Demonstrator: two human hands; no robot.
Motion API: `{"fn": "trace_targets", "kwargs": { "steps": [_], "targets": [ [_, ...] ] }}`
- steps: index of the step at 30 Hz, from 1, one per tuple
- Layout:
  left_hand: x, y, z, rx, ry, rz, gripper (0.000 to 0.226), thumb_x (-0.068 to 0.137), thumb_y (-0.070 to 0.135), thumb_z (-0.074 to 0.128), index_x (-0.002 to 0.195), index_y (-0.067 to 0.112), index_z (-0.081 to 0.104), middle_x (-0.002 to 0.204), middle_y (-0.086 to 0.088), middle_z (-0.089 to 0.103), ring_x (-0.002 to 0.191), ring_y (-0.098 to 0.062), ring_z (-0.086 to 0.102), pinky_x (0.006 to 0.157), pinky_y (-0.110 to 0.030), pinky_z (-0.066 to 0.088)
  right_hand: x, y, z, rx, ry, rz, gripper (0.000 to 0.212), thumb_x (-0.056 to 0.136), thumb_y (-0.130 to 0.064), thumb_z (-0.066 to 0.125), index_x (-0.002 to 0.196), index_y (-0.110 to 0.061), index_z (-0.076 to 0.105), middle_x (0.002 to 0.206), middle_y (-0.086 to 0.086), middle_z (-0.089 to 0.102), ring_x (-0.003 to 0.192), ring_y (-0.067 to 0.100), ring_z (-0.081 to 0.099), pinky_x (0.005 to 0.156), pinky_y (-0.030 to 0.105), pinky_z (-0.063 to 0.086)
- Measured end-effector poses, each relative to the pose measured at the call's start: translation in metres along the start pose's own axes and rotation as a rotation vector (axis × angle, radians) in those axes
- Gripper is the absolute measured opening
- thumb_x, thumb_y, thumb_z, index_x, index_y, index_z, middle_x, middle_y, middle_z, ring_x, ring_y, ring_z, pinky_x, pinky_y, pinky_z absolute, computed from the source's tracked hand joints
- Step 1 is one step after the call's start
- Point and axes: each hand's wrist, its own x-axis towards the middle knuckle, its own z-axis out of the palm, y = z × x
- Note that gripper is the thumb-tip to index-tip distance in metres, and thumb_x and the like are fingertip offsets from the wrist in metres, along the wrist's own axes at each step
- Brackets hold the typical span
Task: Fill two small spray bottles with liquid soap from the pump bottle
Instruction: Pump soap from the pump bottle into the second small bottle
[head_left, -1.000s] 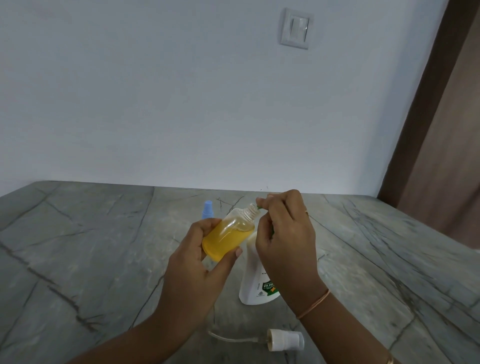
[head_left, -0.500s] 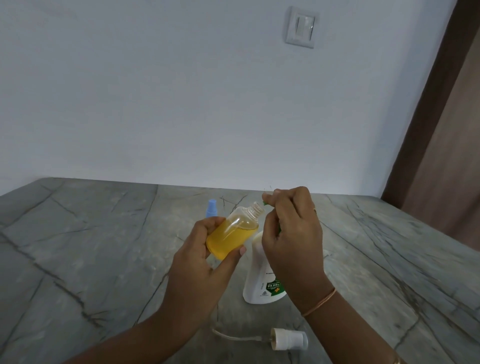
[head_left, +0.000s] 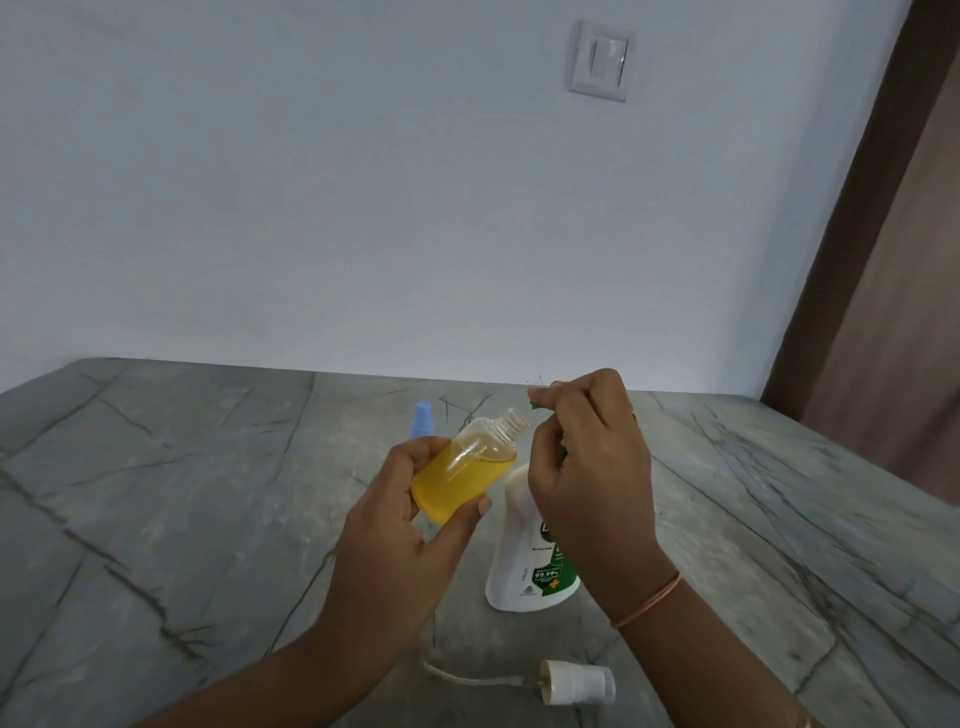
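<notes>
My left hand (head_left: 400, 525) grips a small clear spray bottle (head_left: 465, 470), tilted, open-necked and mostly full of yellow soap. My right hand (head_left: 589, 467) is curled over the green pump head (head_left: 534, 407) of the white pump bottle (head_left: 530, 561), which stands on the counter below it; the nozzle tip sits just right of the small bottle's neck. A second small bottle with a blue cap (head_left: 422, 421) stands behind my left hand, mostly hidden. A white spray cap with its dip tube (head_left: 574, 685) lies on the counter close to me.
The grey veined stone counter (head_left: 182, 519) runs back to a white wall with a light switch (head_left: 600, 60). A brown door frame (head_left: 872, 234) rises at the right.
The small bottle's neck has drawn slightly away from the pump nozzle. Both hands keep their holds; the view has tilted up a little.
</notes>
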Motion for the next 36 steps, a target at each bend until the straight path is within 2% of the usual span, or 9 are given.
{"fn": "trace_targets", "kwargs": {
  "steps": [3,6,8,11,21,25,28,31,36],
  "targets": [
    [0.000,0.000,0.001,0.013,0.002,0.007,0.037,0.063,0.048,0.062,0.094,0.047,0.041,0.092,0.035,0.047,0.094,0.026,0.044,0.066,0.007,0.035,-0.001,-0.001,0.001,0.006,0.015,-0.006,0.019,0.076,0.003,0.050,0.085,0.000,0.067,0.083,0.012,0.056,0.073,0.023,0.061,0.053,0.029,0.052],
    [0.000,0.000,0.001,0.018,-0.006,-0.016,0.038,0.063,0.048,0.062,0.094,0.048,0.040,0.093,0.036,0.045,0.087,0.015,0.053,0.066,0.007,0.036,-0.004,-0.005,0.002,0.016,0.032,-0.012,0.026,0.081,-0.004,0.041,0.086,0.000,0.067,0.083,0.012,0.055,0.076,0.024,0.061,0.058,0.027,0.051],
    [0.000,0.000,0.001,0.015,-0.007,-0.020,0.039,0.062,0.048,0.062,0.094,0.047,0.040,0.095,0.036,0.045,0.085,0.012,0.052,0.067,0.006,0.037,-0.007,-0.005,0.003,0.011,0.045,-0.017,0.027,0.081,-0.004,0.040,0.086,0.001,0.067,0.082,0.013,0.055,0.075,0.023,0.059,0.058,0.026,0.049],
    [0.000,0.000,0.001,0.017,-0.007,-0.014,0.040,0.062,0.048,0.062,0.095,0.047,0.040,0.095,0.035,0.046,0.085,0.011,0.053,0.067,0.005,0.038,-0.010,-0.004,0.004,-0.001,0.046,-0.029,0.027,0.082,-0.003,0.040,0.085,0.001,0.066,0.082,0.013,0.056,0.073,0.023,0.057,0.057,0.028,0.049],
    [0.000,0.000,0.000,0.003,0.007,0.010,0.037,0.063,0.046,0.063,0.095,0.046,0.043,0.094,0.033,0.049,0.093,0.023,0.047,0.068,0.005,0.038,-0.001,0.000,-0.001,-0.008,0.001,-0.048,0.026,0.080,-0.007,0.043,0.085,-0.001,0.067,0.082,0.011,0.057,0.071,0.021,0.058,0.052,0.029,0.051],
    [-0.001,0.001,0.000,-0.001,0.007,0.004,0.037,0.063,0.047,0.063,0.095,0.045,0.043,0.094,0.033,0.049,0.094,0.020,0.050,0.069,0.004,0.039,-0.001,0.000,0.001,-0.002,0.013,-0.037,0.026,0.080,-0.006,0.042,0.086,-0.001,0.067,0.082,0.012,0.056,0.072,0.022,0.059,0.053,0.029,0.052],
    [-0.001,0.003,0.000,0.018,0.007,-0.005,0.039,0.063,0.046,0.062,0.096,0.045,0.040,0.093,0.036,0.045,0.085,0.013,0.054,0.066,0.007,0.037,-0.004,-0.003,0.003,0.003,0.034,-0.025,0.027,0.081,-0.005,0.040,0.085,0.001,0.067,0.081,0.013,0.056,0.073,0.023,0.059,0.054,0.029,0.051],
    [0.000,0.003,0.000,0.019,0.010,-0.006,0.043,0.063,0.047,0.061,0.100,0.042,0.040,0.095,0.034,0.046,0.085,0.006,0.054,0.064,0.002,0.041,-0.009,-0.003,0.004,-0.004,0.037,-0.033,0.027,0.081,-0.004,0.040,0.085,0.001,0.066,0.080,0.014,0.056,0.071,0.024,0.058,0.054,0.030,0.051],
    [-0.002,0.004,0.001,0.028,0.001,-0.004,0.039,0.062,0.048,0.061,0.095,0.047,0.040,0.095,0.036,0.043,0.084,0.011,0.052,0.062,0.001,0.039,-0.008,-0.003,0.003,0.006,0.023,-0.021,0.027,0.081,-0.004,0.040,0.084,0.001,0.066,0.081,0.013,0.056,0.070,0.022,0.058,0.054,0.029,0.050]
  ]
}}
